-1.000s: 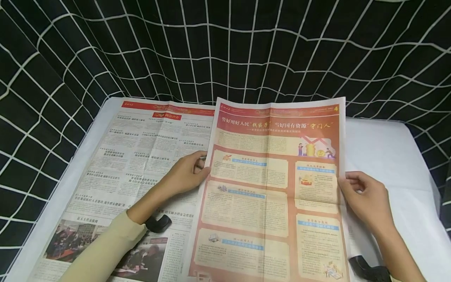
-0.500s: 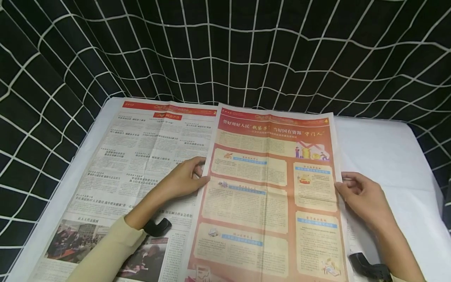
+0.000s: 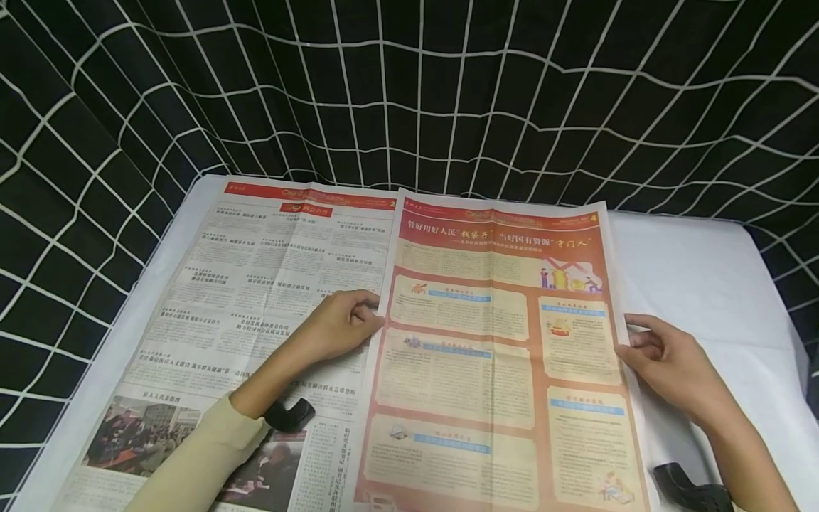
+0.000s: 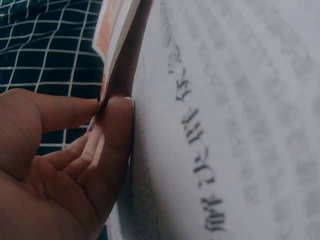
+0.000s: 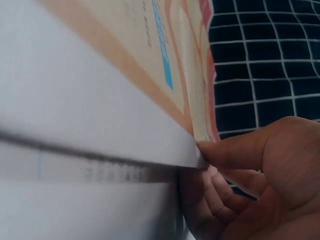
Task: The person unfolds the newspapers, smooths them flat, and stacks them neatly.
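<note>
A newspaper page with a red and orange print faces up between my two hands. My left hand pinches its left edge between thumb and fingers; the left wrist view shows the thin paper edge at the fingertips. On the opposite side, my right hand pinches the right edge, and the right wrist view shows the paper's white margin between thumb and forefinger. Under my left forearm spreads a black-and-white newspaper page with a red top band and photos, partly covered by the red page.
A white-covered table lies underneath, showing at the right and along the left side. Black cloth with white grid lines hangs behind and to the left. Black wrist mounts sit at both wrists.
The red page's top edge, especially its right corner, has come lower and nearer to me, and the sheet looks flatter. Both hands keep their pinch, and the right has lately shifted slightly rightward.
</note>
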A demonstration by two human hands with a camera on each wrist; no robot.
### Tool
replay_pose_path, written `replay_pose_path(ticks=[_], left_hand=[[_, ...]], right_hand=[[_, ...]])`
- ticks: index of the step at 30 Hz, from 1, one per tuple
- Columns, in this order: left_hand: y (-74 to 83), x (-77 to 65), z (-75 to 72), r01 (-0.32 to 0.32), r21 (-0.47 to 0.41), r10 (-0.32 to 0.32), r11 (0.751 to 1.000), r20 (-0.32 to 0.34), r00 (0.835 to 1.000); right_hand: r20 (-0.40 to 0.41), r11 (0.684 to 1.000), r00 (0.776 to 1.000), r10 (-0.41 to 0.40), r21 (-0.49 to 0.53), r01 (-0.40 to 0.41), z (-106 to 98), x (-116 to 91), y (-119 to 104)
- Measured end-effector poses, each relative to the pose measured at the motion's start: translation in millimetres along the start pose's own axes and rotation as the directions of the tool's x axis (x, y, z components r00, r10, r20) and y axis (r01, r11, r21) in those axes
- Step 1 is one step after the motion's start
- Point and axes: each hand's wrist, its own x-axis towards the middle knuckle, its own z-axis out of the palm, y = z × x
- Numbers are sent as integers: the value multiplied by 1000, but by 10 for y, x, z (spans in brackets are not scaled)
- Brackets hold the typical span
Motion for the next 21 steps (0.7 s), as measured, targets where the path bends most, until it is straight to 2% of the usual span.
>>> replay_pose_path(ticks=[8, 13, 17, 21], left_hand=[[-32, -19, 11, 86, -178, -83, 980, 29, 996], [-38, -21, 29, 116, -204, -114, 972, 21, 993], [-16, -9, 35, 149, -300, -138, 942, 58, 989], [17, -6, 18, 170, -370, -148, 913, 88, 985]], right_hand=[[-35, 998, 999, 6, -61, -9, -11, -12, 4], [-65, 996, 998, -7, -94, 1, -28, -37, -47], [-100, 996, 994, -46, -79, 38, -57, -101, -196], [-97, 993, 988, -118, -7, 117, -20, -180, -434]])
